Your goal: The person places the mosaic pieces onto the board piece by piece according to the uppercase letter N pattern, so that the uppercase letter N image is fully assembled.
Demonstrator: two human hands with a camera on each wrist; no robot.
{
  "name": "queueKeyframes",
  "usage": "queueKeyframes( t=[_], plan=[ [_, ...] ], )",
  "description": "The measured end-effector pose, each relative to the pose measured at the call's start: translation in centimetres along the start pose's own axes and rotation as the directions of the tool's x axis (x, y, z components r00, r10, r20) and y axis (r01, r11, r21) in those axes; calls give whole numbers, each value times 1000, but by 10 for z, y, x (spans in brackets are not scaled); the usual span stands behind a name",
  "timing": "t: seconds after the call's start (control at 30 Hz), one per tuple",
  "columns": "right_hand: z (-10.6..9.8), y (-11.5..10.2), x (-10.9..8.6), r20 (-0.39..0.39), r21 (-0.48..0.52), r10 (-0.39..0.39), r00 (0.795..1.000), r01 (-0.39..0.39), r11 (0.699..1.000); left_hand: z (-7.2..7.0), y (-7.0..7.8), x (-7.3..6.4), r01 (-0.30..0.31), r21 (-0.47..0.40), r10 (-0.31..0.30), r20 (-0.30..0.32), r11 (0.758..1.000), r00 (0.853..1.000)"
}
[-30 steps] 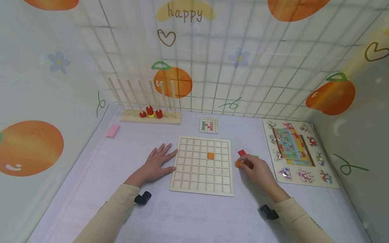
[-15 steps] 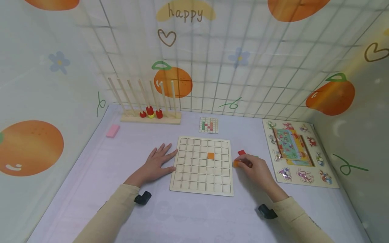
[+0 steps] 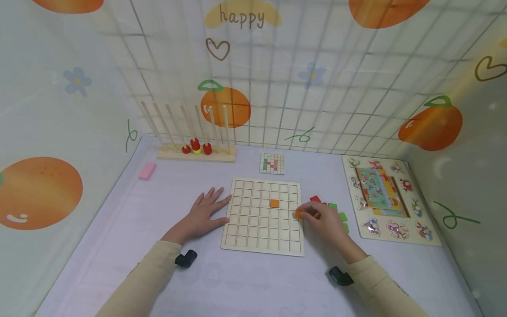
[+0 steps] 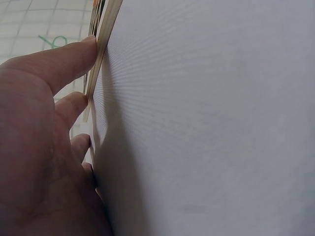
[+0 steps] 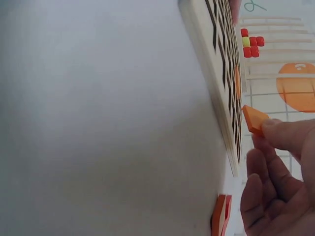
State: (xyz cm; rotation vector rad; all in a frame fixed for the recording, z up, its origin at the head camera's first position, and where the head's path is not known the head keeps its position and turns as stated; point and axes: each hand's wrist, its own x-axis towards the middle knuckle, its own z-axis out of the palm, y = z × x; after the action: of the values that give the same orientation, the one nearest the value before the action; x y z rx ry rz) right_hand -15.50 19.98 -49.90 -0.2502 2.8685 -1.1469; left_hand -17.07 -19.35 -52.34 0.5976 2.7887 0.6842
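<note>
A wooden grid board [image 3: 253, 229] lies flat in the middle of the table in the head view. One orange square tile [image 3: 275, 203] sits in a cell right of its centre. My left hand [image 3: 203, 213] is spread flat, thumb and index fingertips at the board's left edge; the left wrist view shows those fingertips on the board's edge [image 4: 102, 49]. My right hand [image 3: 325, 220] pinches a second orange tile [image 5: 255, 119] between thumb and index finger, over the board's right edge.
Red tiles [image 3: 315, 199] and green tiles [image 3: 343, 216] lie right of the board. Behind it is a small pattern card [image 3: 272, 163]. A peg rack [image 3: 196, 154] with beads stands back left, near a pink block [image 3: 147, 171]. An animal puzzle board [image 3: 396, 202] lies at right.
My right hand has moved left with the pinched orange tile, from beside the board to over its right edge, uncovering more green tiles. My left hand has stayed in place.
</note>
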Motion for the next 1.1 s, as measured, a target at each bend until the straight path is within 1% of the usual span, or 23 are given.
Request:
queueKeyframes(
  t=[0.4, 0.53, 0.73, 0.97, 1.1],
  plan=[
    [14, -17, 7, 30, 56, -4, 1000, 2, 998, -2, 2, 0, -2, 0, 2, -2, 1000, 1000],
    [19, -22, 10, 38, 81, -31, 999, 27, 996, -2, 2, 0, -9, 2, 9, -4, 1000, 1000],
    [27, -28, 15, 44, 74, -46, 998, 42, 996, -1, 2, 0, -16, 1, 16, -13, 1000, 1000],
    [35, -34, 18, 78, 96, -50, 996, 43, 994, -3, 3, -1, -19, 0, 19, -11, 1000, 1000],
    [40, -36, 20, 81, 94, -63, 995, 55, 994, -5, 4, -1, -17, -8, 17, -7, 1000, 1000]
  ],
)
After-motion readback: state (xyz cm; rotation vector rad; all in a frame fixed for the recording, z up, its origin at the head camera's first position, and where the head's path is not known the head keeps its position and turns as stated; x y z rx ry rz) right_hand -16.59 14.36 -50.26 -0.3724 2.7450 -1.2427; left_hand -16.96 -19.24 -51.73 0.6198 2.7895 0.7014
